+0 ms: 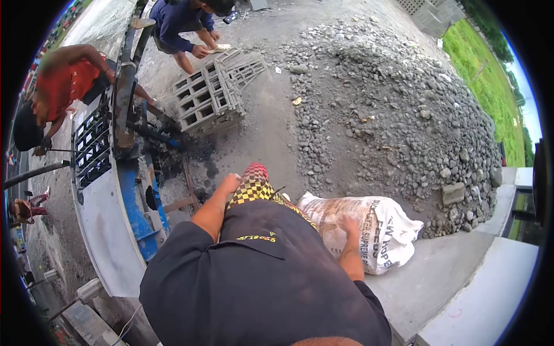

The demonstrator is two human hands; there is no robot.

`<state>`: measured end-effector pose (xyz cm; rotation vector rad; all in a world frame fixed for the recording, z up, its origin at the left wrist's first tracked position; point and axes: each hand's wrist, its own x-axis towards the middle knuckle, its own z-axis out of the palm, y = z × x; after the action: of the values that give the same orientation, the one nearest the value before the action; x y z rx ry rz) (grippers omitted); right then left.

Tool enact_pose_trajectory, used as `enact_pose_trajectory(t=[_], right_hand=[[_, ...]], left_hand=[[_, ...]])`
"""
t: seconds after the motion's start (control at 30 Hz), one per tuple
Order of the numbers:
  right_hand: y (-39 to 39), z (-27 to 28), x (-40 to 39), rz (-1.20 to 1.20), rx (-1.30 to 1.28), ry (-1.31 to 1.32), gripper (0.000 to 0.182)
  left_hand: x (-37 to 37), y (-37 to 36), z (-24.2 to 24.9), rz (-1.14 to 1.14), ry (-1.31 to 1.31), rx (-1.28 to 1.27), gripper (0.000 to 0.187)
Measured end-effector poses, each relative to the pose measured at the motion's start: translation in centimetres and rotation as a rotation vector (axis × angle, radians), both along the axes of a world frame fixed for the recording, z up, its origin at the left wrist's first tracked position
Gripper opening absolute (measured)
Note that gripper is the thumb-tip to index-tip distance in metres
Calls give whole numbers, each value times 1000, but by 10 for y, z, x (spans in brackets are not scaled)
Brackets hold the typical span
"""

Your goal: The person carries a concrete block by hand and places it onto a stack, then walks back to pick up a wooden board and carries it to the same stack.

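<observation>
My left hand (231, 182) rests by the knee of my yellow and black checkered shorts (252, 187), its fingers curled and partly hidden. On the right, my right hand (348, 225) lies against the top of a printed white feed sack (384, 230), fingers spread and somewhat blurred. The sack is stained brown on its left part and lies beside my right thigh.
Hollow concrete blocks (205, 98) are stacked ahead; a person in dark blue (173, 26) crouches behind them. Another person in a red shirt (66, 83) bends over a metal frame (92, 141) at left. A gravel heap (398, 121) rises at right.
</observation>
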<state>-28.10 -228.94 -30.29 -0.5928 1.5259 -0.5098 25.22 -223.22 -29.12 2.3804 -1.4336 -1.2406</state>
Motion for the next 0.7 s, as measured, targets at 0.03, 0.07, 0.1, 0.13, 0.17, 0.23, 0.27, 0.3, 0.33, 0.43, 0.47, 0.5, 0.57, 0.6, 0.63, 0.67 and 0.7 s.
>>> enact_pose_trajectory(t=[0.03, 0.07, 0.1, 0.13, 0.17, 0.23, 0.27, 0.3, 0.33, 0.43, 0.47, 0.5, 0.57, 0.6, 0.63, 0.67, 0.7], right_hand=[[-61, 21, 18, 102, -91, 231, 28], [-114, 58, 42, 134, -196, 257, 29], [-165, 66, 55, 171, -250, 297, 32], [-209, 77, 71, 163, -306, 284, 33], [-245, 94, 94, 150, -345, 277, 34], [-313, 96, 139, 157, -405, 249, 34], [-338, 90, 156, 197, -412, 244, 34], [-363, 81, 170, 234, -421, 242, 34], [-379, 71, 183, 297, -428, 240, 33], [-404, 9, 199, 376, -271, 158, 26], [-404, 7, 202, 435, -163, 166, 25], [-407, 6, 211, 484, -48, 164, 25], [-421, 8, 226, 454, 37, 178, 24], [-420, 10, 227, 418, 117, 208, 24], [-425, 18, 232, 370, 82, 189, 23], [-431, 20, 237, 340, 104, 185, 23], [-444, 19, 243, 286, 142, 176, 23]], left_hand=[[-3, -21, 7, 126, 30, -45, 22], [-2, -44, 10, 254, 56, -95, 23], [1, -60, -2, 252, 48, -112, 23], [4, -74, -14, 240, 79, -130, 20], [7, -88, -27, 194, 63, -66, 20], [22, -123, -52, 87, 17, 43, 22], [34, -146, -61, 22, -8, 93, 24], [50, -177, -69, -84, -78, 140, 24], [60, -209, -72, -189, -137, 190, 26], [116, -301, -45, 34, -27, 7, 24], [129, -330, -33, 25, -36, -76, 23], [144, -365, -33, 150, -24, -123, 22], [179, -433, -11, 122, -44, -255, 22], [194, -466, -2, 169, -10, -267, 22], [204, -497, 5, 212, 30, -277, 23], [214, -528, 15, 236, 48, -282, 24], [224, -558, 18, 263, 66, -296, 26]])
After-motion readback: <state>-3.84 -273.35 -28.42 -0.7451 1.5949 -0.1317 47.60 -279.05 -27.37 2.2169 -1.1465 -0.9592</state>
